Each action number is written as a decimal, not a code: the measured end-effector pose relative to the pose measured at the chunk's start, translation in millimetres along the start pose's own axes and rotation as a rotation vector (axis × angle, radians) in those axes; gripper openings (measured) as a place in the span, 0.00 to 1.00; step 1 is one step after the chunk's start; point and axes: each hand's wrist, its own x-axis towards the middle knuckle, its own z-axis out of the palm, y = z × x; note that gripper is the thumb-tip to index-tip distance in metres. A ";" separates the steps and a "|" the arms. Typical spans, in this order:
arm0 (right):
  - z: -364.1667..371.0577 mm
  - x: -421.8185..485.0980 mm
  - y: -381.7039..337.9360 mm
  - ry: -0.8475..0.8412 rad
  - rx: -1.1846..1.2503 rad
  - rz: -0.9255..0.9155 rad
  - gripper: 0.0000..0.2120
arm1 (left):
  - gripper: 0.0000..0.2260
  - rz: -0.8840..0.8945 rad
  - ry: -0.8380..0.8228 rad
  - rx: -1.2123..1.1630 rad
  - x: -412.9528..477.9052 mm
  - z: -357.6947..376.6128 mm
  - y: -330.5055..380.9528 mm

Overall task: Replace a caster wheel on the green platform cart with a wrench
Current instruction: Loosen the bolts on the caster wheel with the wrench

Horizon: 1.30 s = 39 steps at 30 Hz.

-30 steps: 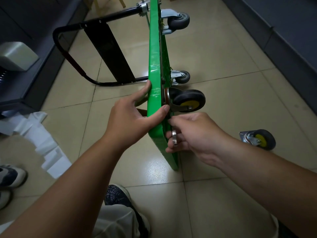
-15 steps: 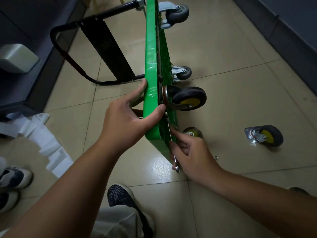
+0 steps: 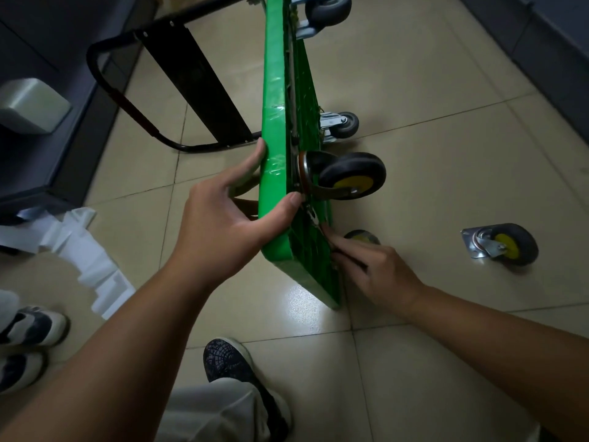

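The green platform cart (image 3: 277, 122) stands tipped on its long edge on the tiled floor (image 3: 414, 90), with its underside facing right. The left grip (image 3: 223, 224) clamps its upper edge to steady it, thumb on the underside and fingers on the deck side. A yellow-hubbed caster (image 3: 352, 175) sits against the underside just beyond that thumb. The swap looks well along: the wheel is in place, and I judge its fasteners are being tightened. 1 loose caster (image 3: 500, 244) lies on the floor well apart to the right, probably the removed one. The wrench (image 3: 315, 220) lies along the underside just below the mounted caster, its mostly hidden shaft pinched by the right grip (image 3: 373, 269).
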 end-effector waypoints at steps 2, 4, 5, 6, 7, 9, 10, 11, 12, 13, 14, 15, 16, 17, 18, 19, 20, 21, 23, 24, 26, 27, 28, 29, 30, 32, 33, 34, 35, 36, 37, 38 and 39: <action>-8.3 -9.0 -2.4 -0.045 0.010 0.025 0.26 | 0.42 -0.001 0.008 -0.004 0.4 1.3 0.9; -15.2 -17.3 -13.6 -0.017 0.121 0.225 0.24 | 0.42 -0.001 0.011 0.000 1.1 1.6 2.2; -18.2 -17.2 -24.0 0.001 0.238 0.383 0.23 | 0.42 0.000 0.012 0.005 1.4 1.6 2.7; -21.0 -15.4 -34.9 0.015 0.363 0.527 0.21 | 0.42 -0.001 0.010 0.008 1.7 1.6 2.8; -22.8 -12.0 -45.5 0.041 0.481 0.637 0.18 | 0.42 -0.003 0.009 0.009 2.0 1.8 2.9; -27.1 -0.2 -68.5 0.099 0.631 0.772 0.13 | 0.43 -0.010 0.013 0.006 2.0 2.6 3.0; -29.5 6.9 -79.0 0.138 0.681 0.808 0.12 | 0.43 -0.010 0.019 0.008 1.9 2.9 3.0; -31.5 13.5 -88.1 0.181 0.736 0.841 0.11 | 0.43 -0.008 0.024 0.011 1.7 3.2 3.0; -32.7 19.3 -94.8 0.218 0.797 0.879 0.10 | 0.42 -0.006 0.028 0.012 1.7 3.6 3.0; -34.2 24.6 -101.2 0.247 0.862 0.919 0.10 | 0.42 -0.006 0.030 0.010 1.7 3.5 2.9; -35.4 29.0 -106.6 0.264 0.913 0.947 0.09 | 0.42 -0.006 0.031 0.009 1.7 3.5 2.6; -36.9 33.4 -112.0 0.267 0.945 0.960 0.08 | 0.42 -0.006 0.032 0.009 1.7 3.5 2.0; -37.8 36.8 -115.6 0.268 0.961 0.966 0.08 | 0.42 -0.005 0.032 0.012 1.8 3.6 1.5; -38.8 39.9 -118.9 0.269 0.974 0.971 0.08 | 0.42 -0.005 0.032 0.016 1.6 3.7 1.1; -40.1 42.8 -121.1 0.270 0.985 0.977 0.08 | 0.42 -0.005 0.032 0.018 1.5 3.8 0.8; -41.2 45.5 -122.9 0.269 0.992 0.982 0.08 | 0.42 -0.003 0.031 0.020 1.5 4.0 0.7; -42.1 47.6 -124.2 0.264 0.995 0.985 0.08 | 0.42 -0.002 0.029 0.021 1.5 4.2 0.6; -42.5 49.5 -125.3 0.256 0.994 0.984 0.09 | 0.42 0.000 0.030 0.020 1.4 4.1 0.6; -43.2 52.5 -127.4 0.229 0.986 0.982 0.09 | 0.42 0.000 0.034 0.022 1.5 3.8 1.1; -43.1 53.6 -128.1 0.218 0.983 0.979 0.09 | 0.42 0.000 0.034 0.024 1.5 3.8 1.5; -43.6 55.9 -129.8 0.202 0.974 0.970 0.08 | 0.42 0.003 0.037 0.023 1.2 3.9 1.9; -44.4 56.9 -130.9 0.188 0.966 0.963 0.07 | 0.42 0.004 0.038 0.022 0.9 4.0 1.8; -45.1 57.6 -131.8 0.170 0.955 0.956 0.06 | 0.42 0.004 0.038 0.025 0.9 4.1 1.7; -45.4 57.6 -132.4 0.145 0.938 0.944 0.05 | 0.42 0.002 0.036 0.031 0.6 4.0 1.8; -45.4 57.1 -132.8 0.117 0.918 0.925 0.05 | 0.42 0.001 0.034 0.040 0.6 4.1 1.9; -43.8 55.0 -132.7 0.073 0.883 0.881 0.05 | 0.43 0.002 0.028 0.058 0.5 4.3 1.8; -42.6 53.8 -132.2 0.059 0.866 0.859 0.05 | 0.43 0.002 0.027 0.062 0.7 4.4 1.7; -41.5 52.8 -131.9 0.051 0.853 0.840 0.05 | 0.43 0.001 0.028 0.062 0.9 4.6 1.5; -40.1 51.5 -130.7 0.045 0.844 0.820 0.06 | 0.43 -0.002 0.029 0.060 0.9 4.6 1.4; -39.1 50.0 -129.2 0.040 0.842 0.803 0.06 | 0.43 -0.004 0.031 0.057 0.8 4.5 1.3; -37.9 48.0 -126.8 0.032 0.840 0.784 0.07 | 0.42 -0.007 0.033 0.055 0.7 4.3 1.2; -36.9 45.4 -124.6 0.021 0.827 0.762 0.07 | 0.42 -0.008 0.035 0.052 0.6 3.9 1.1; -35.4 41.8 -121.3 0.007 0.791 0.729 0.07 | 0.42 -0.009 0.037 0.048 0.4 3.5 1.0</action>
